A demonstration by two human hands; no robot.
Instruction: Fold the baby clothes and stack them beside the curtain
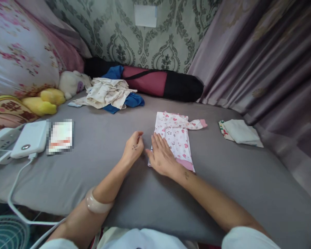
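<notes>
A small white and pink patterned long-sleeved shirt [177, 138] lies folded lengthwise on the grey bed sheet [217, 193]. One sleeve with a pink cuff sticks out to the right. My right hand [161, 154] rests flat on the shirt's left part, fingers stretched out. Just left of the shirt, apart from it, is my left hand [134, 147]. Its fingers are curled in, and whatever they may hold is hidden. A pale bangle [97, 203] circles my left forearm.
Cream and blue clothes [107, 92] lie heaped before a long red and black bag [147, 83]. Folded cloths [241, 132] lie at the right. A white power bank [31, 138] with a cable, a power strip [2, 140] and plush toys [43, 102] are at the left.
</notes>
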